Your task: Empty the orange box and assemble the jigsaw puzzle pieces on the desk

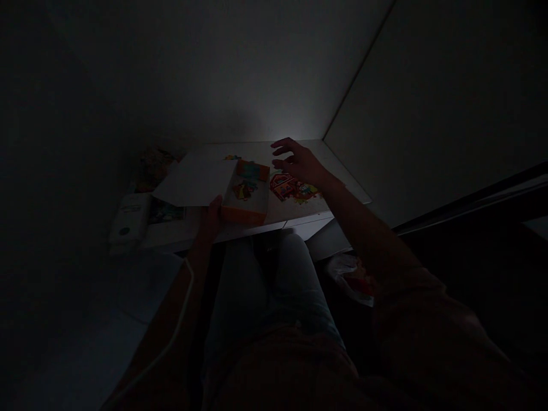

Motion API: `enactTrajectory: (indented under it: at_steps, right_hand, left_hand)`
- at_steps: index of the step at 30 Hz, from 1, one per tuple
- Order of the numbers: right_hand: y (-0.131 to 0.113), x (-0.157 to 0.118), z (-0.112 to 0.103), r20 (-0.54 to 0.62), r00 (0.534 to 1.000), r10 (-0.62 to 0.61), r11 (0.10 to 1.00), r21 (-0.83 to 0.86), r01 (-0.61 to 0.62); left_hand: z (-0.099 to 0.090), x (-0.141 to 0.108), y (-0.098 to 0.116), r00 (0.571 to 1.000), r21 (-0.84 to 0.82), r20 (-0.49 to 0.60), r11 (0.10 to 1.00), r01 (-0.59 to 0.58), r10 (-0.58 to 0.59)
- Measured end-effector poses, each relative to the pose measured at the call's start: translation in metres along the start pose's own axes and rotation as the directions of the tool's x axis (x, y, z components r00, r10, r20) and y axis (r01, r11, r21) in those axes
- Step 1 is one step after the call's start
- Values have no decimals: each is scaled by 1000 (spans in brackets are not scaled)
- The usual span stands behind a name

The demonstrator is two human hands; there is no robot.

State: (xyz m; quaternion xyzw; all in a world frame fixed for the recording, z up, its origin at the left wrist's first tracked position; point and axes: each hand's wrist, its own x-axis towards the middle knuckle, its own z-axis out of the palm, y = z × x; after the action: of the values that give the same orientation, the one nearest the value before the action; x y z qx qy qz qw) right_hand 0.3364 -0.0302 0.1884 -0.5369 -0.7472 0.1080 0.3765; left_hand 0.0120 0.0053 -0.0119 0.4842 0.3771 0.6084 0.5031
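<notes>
The room is dim. My left hand (209,220) grips the near left corner of a shallow white box with an orange rim (244,214), which holds small coloured pieces (244,190). A sheet of white paper (192,180) lies against the box's left side. My right hand (300,162) hangs open above the white desk (299,212), fingers spread and touching nothing. Below it lies a patch of red and yellow printed pieces (293,188). An orange and teal block (252,170) stands at the box's far end, left of my right hand.
A white package (128,220) and a dark printed card (166,212) lie at the desk's left. A colourful bag (154,170) sits behind them. Walls close off the back and right. A plastic bag (351,279) lies below the desk's right side, near my knees (265,285).
</notes>
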Motion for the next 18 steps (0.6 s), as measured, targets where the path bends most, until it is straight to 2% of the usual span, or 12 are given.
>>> enactTrajectory:
  at_steps: [3,5,7,12,18]
  right_hand:
    - [3,2,7,20,996,83,963,-259,-75]
    - [8,-3,12,95,971,220,878,-452,-155]
    - [12,-12,22,159,932,326,795,-580,-179]
    - [15,-28,50,197,899,392,728,-664,-172]
    - [9,-29,51,218,909,356,690,-718,-98]
  left_hand:
    - [2,-2,3,998,9,-55,1000,14,-14]
    - [4,-3,4,998,3,-59,1000,26,-26]
    - [5,-4,4,998,-16,-53,999,34,-35]
    - [3,-3,0,998,-18,-50,999,26,-27]
    - [3,-4,1,999,-3,-51,1000,4,-4]
